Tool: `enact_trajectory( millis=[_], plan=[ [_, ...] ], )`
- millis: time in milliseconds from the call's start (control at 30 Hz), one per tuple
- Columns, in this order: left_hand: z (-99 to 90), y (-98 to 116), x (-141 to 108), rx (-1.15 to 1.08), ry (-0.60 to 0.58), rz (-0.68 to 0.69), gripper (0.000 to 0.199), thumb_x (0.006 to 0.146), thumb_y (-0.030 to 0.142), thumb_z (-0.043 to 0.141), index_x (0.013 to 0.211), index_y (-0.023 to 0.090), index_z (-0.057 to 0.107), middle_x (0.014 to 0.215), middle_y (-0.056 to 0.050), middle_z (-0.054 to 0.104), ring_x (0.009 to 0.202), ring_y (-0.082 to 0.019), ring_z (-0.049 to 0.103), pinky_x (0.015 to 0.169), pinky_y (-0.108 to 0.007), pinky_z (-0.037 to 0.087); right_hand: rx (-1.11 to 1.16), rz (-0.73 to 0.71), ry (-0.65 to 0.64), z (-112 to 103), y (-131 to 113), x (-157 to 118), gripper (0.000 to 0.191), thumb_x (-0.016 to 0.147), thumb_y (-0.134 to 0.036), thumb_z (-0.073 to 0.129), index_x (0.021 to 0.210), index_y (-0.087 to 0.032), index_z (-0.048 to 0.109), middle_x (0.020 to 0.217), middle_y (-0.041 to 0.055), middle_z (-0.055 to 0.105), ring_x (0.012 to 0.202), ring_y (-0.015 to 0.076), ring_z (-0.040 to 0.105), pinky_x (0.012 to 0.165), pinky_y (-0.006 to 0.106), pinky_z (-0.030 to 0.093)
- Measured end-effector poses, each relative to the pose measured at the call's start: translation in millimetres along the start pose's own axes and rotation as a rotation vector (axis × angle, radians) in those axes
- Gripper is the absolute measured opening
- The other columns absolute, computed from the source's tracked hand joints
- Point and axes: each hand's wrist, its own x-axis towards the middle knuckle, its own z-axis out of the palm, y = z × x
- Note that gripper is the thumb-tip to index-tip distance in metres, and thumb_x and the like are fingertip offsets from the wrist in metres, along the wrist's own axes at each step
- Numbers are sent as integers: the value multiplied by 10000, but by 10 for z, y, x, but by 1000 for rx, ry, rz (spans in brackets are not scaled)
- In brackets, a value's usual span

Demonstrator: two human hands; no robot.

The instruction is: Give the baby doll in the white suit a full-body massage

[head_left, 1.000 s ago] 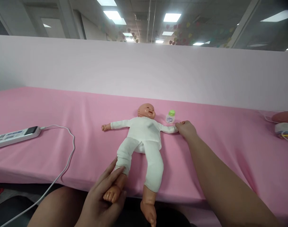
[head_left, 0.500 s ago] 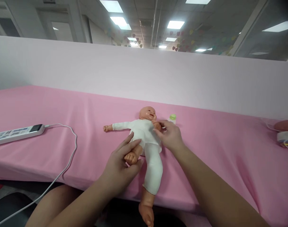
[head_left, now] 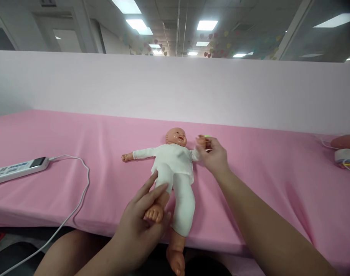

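Note:
A baby doll [head_left: 175, 161] in a white cloth suit lies on its back on the pink cloth, its head toward the far side. My left hand [head_left: 143, 218] is curled round the doll's bent foot, the thumb on one side and the fingers along the lower leg. The doll's other leg stretches toward me, its foot hanging past the near edge. My right hand [head_left: 213, 155] pinches the doll's hand, holding that arm out and raised. Behind my right hand, a bottle with a green cap [head_left: 207, 136] is mostly hidden.
A white power strip [head_left: 19, 170] lies on the left, its white cable [head_left: 87, 180] running off the near edge. At the far right sit a brownish object [head_left: 346, 142] and a white item with cords [head_left: 347, 156]. A white partition [head_left: 175, 88] stands behind the pink-covered table [head_left: 106, 142].
My right hand has drawn the doll's arm outward, away from its chest. My left hand has brought the held foot down toward me, so that leg is less bent. The view has shifted slightly.

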Motion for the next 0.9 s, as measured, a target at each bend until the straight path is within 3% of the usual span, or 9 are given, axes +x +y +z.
enact_trajectory(
  millis=[67, 133, 267, 367, 467, 567, 700, 800, 900],
  plan=[
    [-29, -19, -175, 21, -13, 37, 583, 890, 149, 661, 1439, 336, 605, 1642, -55, 428, 1477, -320, 440, 1157, -472, 476, -70, 173, 90, -131, 156, 114, 476, 837, -454, 710, 1256, -239, 639, 1048, 59, 768, 883, 236, 720, 801, 364, 568],
    [-44, -69, -332, 36, 0, 47, 594, 909, 144, 656, 1465, 339, 580, 1634, -63, 441, 1466, -314, 457, 1154, -459, 476, -174, 334, 98, -240, 310, 205, 495, 821, -457, 709, 1257, -241, 618, 1059, 72, 754, 899, 251, 714, 771, 352, 550],
    [-50, -202, -558, 68, 30, 6, 569, 914, 168, 677, 1453, 336, 601, 1587, -62, 508, 1413, -313, 523, 1150, -445, 480, -337, 580, -61, -334, 557, 290, 478, 777, -403, 713, 1200, -217, 586, 993, 93, 730, 823, 262, 692, 653, 335, 506],
    [-47, -278, -653, 97, 41, -22, 575, 889, 208, 728, 1435, 353, 622, 1537, -48, 568, 1363, -320, 574, 1132, -442, 499, -415, 668, -183, -339, 674, 309, 398, 754, -387, 709, 1088, -199, 598, 848, 83, 700, 717, 262, 661, 601, 344, 469],
    [-51, -291, -673, 105, 62, -29, 576, 881, 228, 744, 1426, 376, 628, 1500, -32, 605, 1336, -317, 600, 1115, -438, 516, -429, 676, -205, -347, 721, 318, 397, 744, -386, 709, 1074, -193, 605, 801, 79, 687, 694, 265, 654, 597, 350, 461],
    [-73, -239, -607, 96, 72, -30, 566, 886, 222, 729, 1423, 373, 631, 1505, -33, 601, 1340, -316, 597, 1112, -444, 522, -403, 625, -91, -353, 660, 304, 457, 768, -402, 698, 1168, -207, 598, 924, 93, 725, 768, 277, 685, 630, 361, 493],
    [-111, -132, -394, 50, 67, -8, 588, 861, 188, 707, 1417, 364, 635, 1552, -29, 550, 1387, -333, 547, 1129, -479, 505, -224, 357, 105, -268, 376, 200, 542, 813, -449, 700, 1301, -246, 579, 1108, 79, 744, 927, 269, 716, 748, 364, 550],
    [-105, -76, -164, 9, 48, -9, 605, 851, 158, 673, 1427, 337, 624, 1607, -35, 480, 1454, -321, 470, 1171, -487, 457, -91, 121, 76, -106, 96, 49, 524, 826, -446, 723, 1304, -267, 602, 1085, 44, 761, 855, 229, 725, 803, 373, 576],
    [-50, -65, 98, -15, 55, -35, 573, 850, 182, 673, 1414, 280, 637, 1622, -74, 455, 1480, -309, 437, 1194, -475, 432, -71, -133, -86, 71, -138, -114, 385, 866, -390, 705, 1235, -291, 664, 1113, 31, 767, 893, 230, 714, 811, 379, 580]
  ],
)
